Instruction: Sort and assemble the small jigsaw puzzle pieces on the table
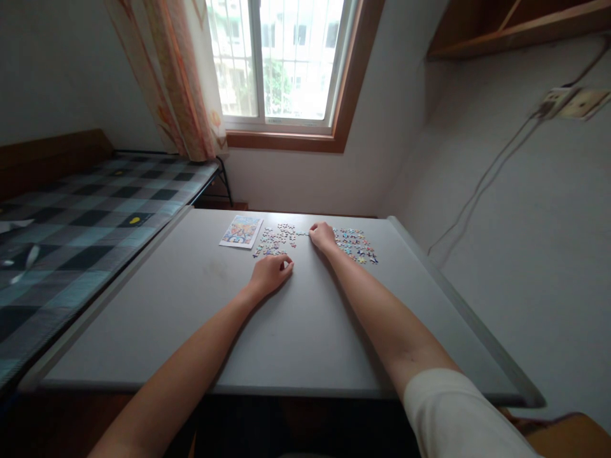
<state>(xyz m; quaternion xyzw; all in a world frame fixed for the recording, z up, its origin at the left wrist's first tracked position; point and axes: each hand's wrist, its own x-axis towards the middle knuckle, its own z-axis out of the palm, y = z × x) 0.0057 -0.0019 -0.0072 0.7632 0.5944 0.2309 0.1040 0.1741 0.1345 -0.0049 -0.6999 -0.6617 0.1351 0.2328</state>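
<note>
Nearest, a white cloth short sleeve [443, 407] covered the upper right arm, and both bare forearms reached over the smooth, pale grey rectangular table [305, 343]; the left hand [272, 273] rested on its top with the fingers loosely curled and the thumb and forefinger bent toward each other, and whether anything was between them could not be told; just beyond it lay a scatter of small, multicoloured, knobbed jigsaw pieces [268, 243], mostly apart from one another; to the right, a second spread of small, multicoloured jigsaw pieces [353, 241] lay in rough rows, these too seemingly unjoined; between the two groups the right hand [322, 235] was partly closed, fingertips lowered to the table, though any piece in its pinch was too small to make out; just left of those fingertips ran a short, thin, pale row of pieces [302, 233], perhaps linked, and it looked like the only part put together, so the work seemed barely begun, with nearly all the pieces left loose; beyond the left scatter lay a rectangular, colourfully printed paper sheet [241, 231]; farthest off stood a brown-framed, barred glass window [296, 63]
</note>
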